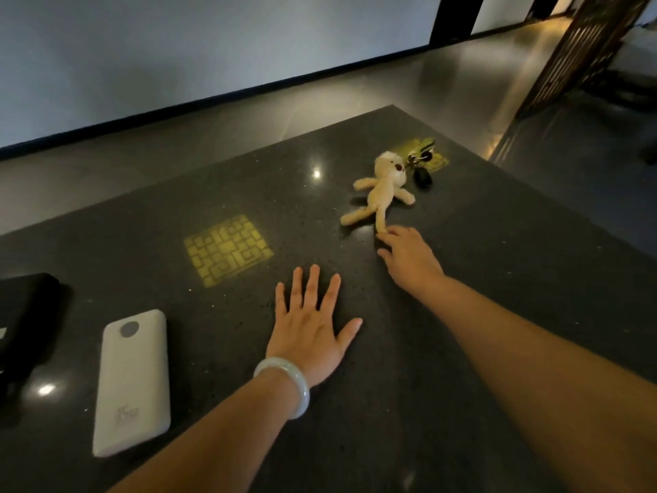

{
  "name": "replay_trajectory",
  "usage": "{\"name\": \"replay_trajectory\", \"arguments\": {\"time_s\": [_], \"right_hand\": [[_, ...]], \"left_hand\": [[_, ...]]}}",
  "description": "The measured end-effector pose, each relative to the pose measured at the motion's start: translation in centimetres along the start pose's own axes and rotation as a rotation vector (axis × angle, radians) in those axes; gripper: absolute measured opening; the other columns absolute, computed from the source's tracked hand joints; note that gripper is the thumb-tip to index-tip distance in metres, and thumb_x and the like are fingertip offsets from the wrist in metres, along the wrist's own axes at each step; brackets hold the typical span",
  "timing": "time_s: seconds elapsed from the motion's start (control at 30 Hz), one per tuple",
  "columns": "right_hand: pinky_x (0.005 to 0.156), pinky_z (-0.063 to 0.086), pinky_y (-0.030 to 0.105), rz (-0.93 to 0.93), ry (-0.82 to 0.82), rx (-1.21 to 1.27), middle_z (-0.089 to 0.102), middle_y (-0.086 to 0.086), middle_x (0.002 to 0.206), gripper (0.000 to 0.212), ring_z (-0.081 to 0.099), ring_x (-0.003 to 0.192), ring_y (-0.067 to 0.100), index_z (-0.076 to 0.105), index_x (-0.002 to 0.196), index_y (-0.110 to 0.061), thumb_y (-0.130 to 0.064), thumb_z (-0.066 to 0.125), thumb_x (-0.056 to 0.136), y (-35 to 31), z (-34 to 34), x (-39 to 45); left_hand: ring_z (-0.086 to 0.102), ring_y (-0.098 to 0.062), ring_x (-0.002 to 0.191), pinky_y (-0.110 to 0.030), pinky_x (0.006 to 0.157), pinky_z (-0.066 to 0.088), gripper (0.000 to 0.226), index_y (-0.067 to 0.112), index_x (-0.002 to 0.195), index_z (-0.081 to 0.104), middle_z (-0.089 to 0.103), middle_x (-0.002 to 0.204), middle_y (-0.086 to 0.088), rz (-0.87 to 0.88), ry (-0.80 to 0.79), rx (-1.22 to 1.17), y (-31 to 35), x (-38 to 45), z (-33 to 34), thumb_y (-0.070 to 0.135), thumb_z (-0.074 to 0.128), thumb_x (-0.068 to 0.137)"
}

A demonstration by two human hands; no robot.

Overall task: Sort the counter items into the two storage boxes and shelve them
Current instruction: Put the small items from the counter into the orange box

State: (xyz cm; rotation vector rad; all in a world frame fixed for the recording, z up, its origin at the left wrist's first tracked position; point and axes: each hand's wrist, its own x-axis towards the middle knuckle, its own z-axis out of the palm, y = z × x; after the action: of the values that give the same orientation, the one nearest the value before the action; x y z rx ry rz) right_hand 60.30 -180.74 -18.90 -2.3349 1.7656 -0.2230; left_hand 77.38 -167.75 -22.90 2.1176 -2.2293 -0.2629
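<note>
Head view shows the left hand (313,325) lying flat on the dark speckled counter (515,279), fingers spread and straight, a pale bangle (284,380) round its wrist. Farther out and to the right, the right hand (409,257) reaches across the stone and its fingertips touch or pinch the end of one long leg of a cream plush toy (385,186); which of the two cannot be told, as the fingers are turned away. The toy lies sprawled on its back, and a bunch of keys with a dark fob (423,165) lies at its head, near the far right corner of the counter. That corner comes to a point just beyond the keys, with grey floor (249,112) past both far edges. A gold fret-pattern square (227,249) is set into the counter far left of the left hand, and another lies under the keys. Near left, a white power bank (133,382) lies flat, well apart from the left hand, with bare stone between them. A black case (25,314) sits at the left edge of view, cut off by the frame.
</note>
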Motion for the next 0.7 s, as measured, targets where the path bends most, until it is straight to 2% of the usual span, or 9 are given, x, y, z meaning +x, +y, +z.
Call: {"name": "replay_trajectory", "arguments": {"time_s": [0.07, 0.2, 0.3, 0.37, 0.43, 0.5, 0.6, 0.7], "right_hand": [[0.109, 0.030, 0.032, -0.007, 0.020, -0.001, 0.045, 0.001, 0.142, 0.042, 0.037, 0.130, 0.020, 0.047, 0.138, -0.018, -0.028, 0.048, 0.098, 0.6, -0.1, -4.3], [0.114, 0.018, 0.028, 0.071, 0.015, 0.003, 0.039, -0.006, 0.148, 0.043, 0.028, 0.138, 0.013, 0.042, 0.141, -0.026, -0.035, 0.044, 0.098, 1.8, -0.2, -14.2], [0.111, 0.018, 0.023, 0.106, 0.067, -0.004, 0.049, -0.007, 0.140, 0.037, 0.034, 0.134, 0.009, 0.054, 0.131, -0.026, -0.037, 0.044, 0.097, 2.1, -0.9, -19.4], [0.107, 0.026, 0.024, 0.158, 0.160, 0.054, 0.055, -0.003, 0.134, 0.030, 0.041, 0.129, 0.011, 0.063, 0.120, -0.021, -0.033, 0.051, 0.095, 1.7, -1.7, -20.0], [0.101, 0.039, 0.029, 0.231, 0.254, 0.154, 0.051, 0.002, 0.134, 0.027, 0.044, 0.124, 0.015, 0.060, 0.115, -0.018, -0.032, 0.058, 0.092, 1.0, -2.5, -18.6], [0.101, 0.041, 0.035, 0.311, 0.278, 0.248, 0.039, 0.004, 0.141, 0.046, 0.040, 0.128, 0.021, 0.046, 0.126, -0.018, -0.037, 0.063, 0.088, 0.1, -2.8, -15.9], [0.113, 0.025, 0.044, 0.360, 0.156, 0.225, 0.011, 0.008, 0.158, 0.085, 0.021, 0.142, 0.031, 0.017, 0.148, -0.022, -0.044, 0.067, 0.083, -1.0, -2.6, -10.9], [0.111, 0.025, 0.048, 0.390, 0.011, 0.179, -0.003, 0.001, 0.160, 0.091, 0.017, 0.140, 0.037, 0.008, 0.152, -0.030, -0.047, 0.066, 0.084, -0.9, -1.6, -7.7]], "left_hand": [[-0.021, -0.027, 0.145, -0.055, 0.118, -0.004, 0.080, 0.035, 0.150, -0.013, -0.017, 0.161, -0.002, -0.005, -0.001, -0.002, 0.0, 0.1, 0.0, 0.077, 0.001, 0.083], [-0.022, -0.027, 0.145, -0.054, 0.118, -0.007, 0.080, 0.034, 0.151, -0.012, -0.017, 0.161, -0.003, 0.018, 0.010, 0.011, -0.2, 0.0, 0.1, 0.076, -0.001, 0.084], [-0.019, -0.028, 0.146, -0.052, 0.116, -0.009, 0.079, 0.033, 0.152, -0.011, -0.015, 0.161, -0.004, 0.028, 0.032, 0.022, -0.4, -0.1, 0.4, 0.075, -0.001, 0.085], [-0.018, -0.028, 0.146, -0.052, 0.115, -0.010, 0.080, 0.033, 0.152, -0.010, -0.015, 0.161, -0.003, 0.021, 0.037, 0.016, -0.3, 0.0, 0.5, 0.076, -0.002, 0.085], [-0.017, -0.028, 0.146, -0.052, 0.115, -0.010, 0.080, 0.034, 0.152, -0.010, -0.014, 0.161, -0.002, 0.015, 0.039, 0.014, -0.2, 0.1, 0.6, 0.076, -0.004, 0.084], [-0.015, -0.028, 0.147, -0.052, 0.116, -0.008, 0.081, 0.033, 0.152, -0.008, -0.012, 0.162, -0.004, 0.011, 0.050, 0.022, -0.1, 0.1, 0.7, 0.076, -0.005, 0.084], [-0.013, -0.029, 0.147, -0.053, 0.117, -0.007, 0.081, 0.032, 0.153, -0.006, -0.010, 0.162, -0.005, 0.001, 0.070, 0.032, -0.1, 0.0, 0.8, 0.075, -0.002, 0.085], [-0.015, -0.029, 0.147, -0.053, 0.117, -0.007, 0.080, 0.032, 0.153, -0.006, -0.011, 0.162, -0.005, -0.007, 0.071, 0.026, 0.0, 0.1, 0.8, 0.075, 0.001, 0.085]]}}
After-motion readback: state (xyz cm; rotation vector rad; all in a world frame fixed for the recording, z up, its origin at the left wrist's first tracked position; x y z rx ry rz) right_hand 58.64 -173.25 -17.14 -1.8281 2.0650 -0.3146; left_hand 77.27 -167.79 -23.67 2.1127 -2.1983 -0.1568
